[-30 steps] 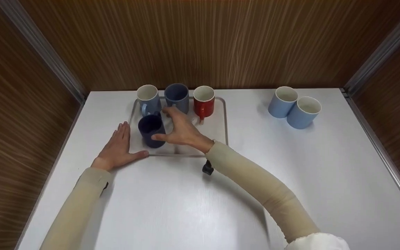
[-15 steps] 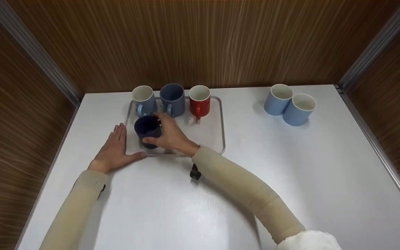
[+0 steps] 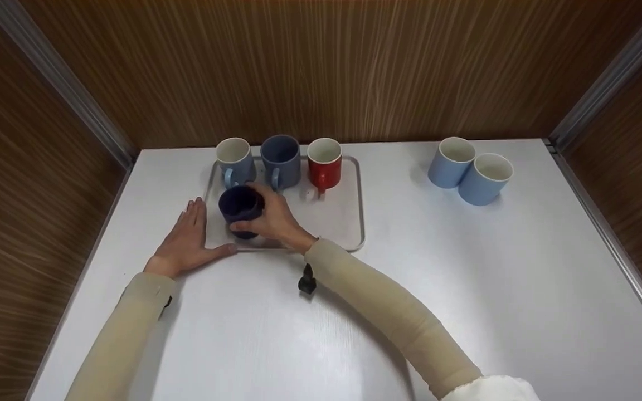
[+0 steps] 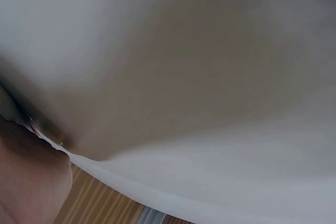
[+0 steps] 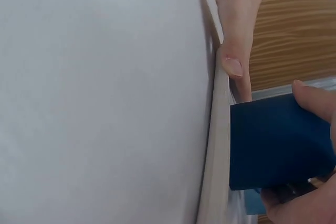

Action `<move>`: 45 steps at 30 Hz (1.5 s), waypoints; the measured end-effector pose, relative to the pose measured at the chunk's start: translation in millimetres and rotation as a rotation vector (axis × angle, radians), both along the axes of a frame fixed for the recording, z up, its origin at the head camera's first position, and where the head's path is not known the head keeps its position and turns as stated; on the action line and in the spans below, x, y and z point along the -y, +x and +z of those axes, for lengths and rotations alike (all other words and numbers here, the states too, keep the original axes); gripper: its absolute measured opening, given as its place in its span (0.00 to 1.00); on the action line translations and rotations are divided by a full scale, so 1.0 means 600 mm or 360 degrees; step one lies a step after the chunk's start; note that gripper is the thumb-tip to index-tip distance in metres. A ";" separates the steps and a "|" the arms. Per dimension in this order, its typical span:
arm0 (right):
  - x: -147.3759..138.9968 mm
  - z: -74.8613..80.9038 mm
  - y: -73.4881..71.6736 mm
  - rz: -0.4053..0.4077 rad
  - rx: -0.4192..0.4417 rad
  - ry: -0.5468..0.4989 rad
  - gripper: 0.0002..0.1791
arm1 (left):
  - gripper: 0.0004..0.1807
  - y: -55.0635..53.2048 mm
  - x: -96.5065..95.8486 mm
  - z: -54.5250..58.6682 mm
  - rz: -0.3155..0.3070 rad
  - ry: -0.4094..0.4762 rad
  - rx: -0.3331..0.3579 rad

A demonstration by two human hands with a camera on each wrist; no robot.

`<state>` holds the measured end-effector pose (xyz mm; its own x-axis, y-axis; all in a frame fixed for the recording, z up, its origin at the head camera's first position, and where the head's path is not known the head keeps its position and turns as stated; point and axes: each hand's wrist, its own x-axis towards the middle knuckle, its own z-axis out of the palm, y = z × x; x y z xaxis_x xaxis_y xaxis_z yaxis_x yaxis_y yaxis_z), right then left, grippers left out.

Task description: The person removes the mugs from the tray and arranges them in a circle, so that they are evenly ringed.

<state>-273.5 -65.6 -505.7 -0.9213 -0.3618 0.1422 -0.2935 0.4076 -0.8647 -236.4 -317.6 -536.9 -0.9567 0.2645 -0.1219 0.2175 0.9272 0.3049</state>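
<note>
In the head view my right hand [image 3: 272, 220] holds a dark blue mug [image 3: 235, 216] at the front left of a pale tray [image 3: 340, 225]. The thumb lies across the mug's near side, and the fingers reach round by its handle, which is mostly hidden. In the right wrist view the mug's side [image 5: 275, 142] shows between thumb and fingers, just behind the tray rim [image 5: 219, 119]. My left hand [image 3: 187, 245] lies flat at the tray's front left corner, fingers straight, thumb along the front edge. The left wrist view mostly shows white tabletop [image 4: 252, 171].
A light blue mug [image 3: 237, 170], a grey-blue mug [image 3: 286, 171] and a red mug [image 3: 327, 172] stand in a row along the tray's back. Two light blue mugs, one farther back [image 3: 448, 167] and one nearer [image 3: 481, 186], stand together at the right. Wood-grain panels [image 3: 321, 67] border the table.
My right hand has come in from the right and its spread thumb and fingers have closed round the dark blue mug. The left hand stays at the tray corner.
</note>
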 end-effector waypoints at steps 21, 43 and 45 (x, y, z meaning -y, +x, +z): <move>-0.012 0.014 0.024 0.0047 -0.0081 -0.0077 0.46 | 0.78 0.002 -0.001 -0.002 0.0004 0.0014 0.0007; -0.165 0.067 0.072 0.0122 -0.0174 -0.0217 0.45 | 0.79 0.001 0.001 0.000 0.0023 -0.0005 0.0046; -0.185 0.068 0.074 0.0096 -0.0187 -0.0216 0.44 | 0.79 0.001 -0.002 0.000 0.0018 -0.0011 0.0046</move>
<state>-228.9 45.5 -465.1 -0.8726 -0.3864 0.2988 -0.4162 0.2681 -0.8688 -235.8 -316.3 -536.6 -0.9557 0.2526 -0.1513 0.1981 0.9318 0.3042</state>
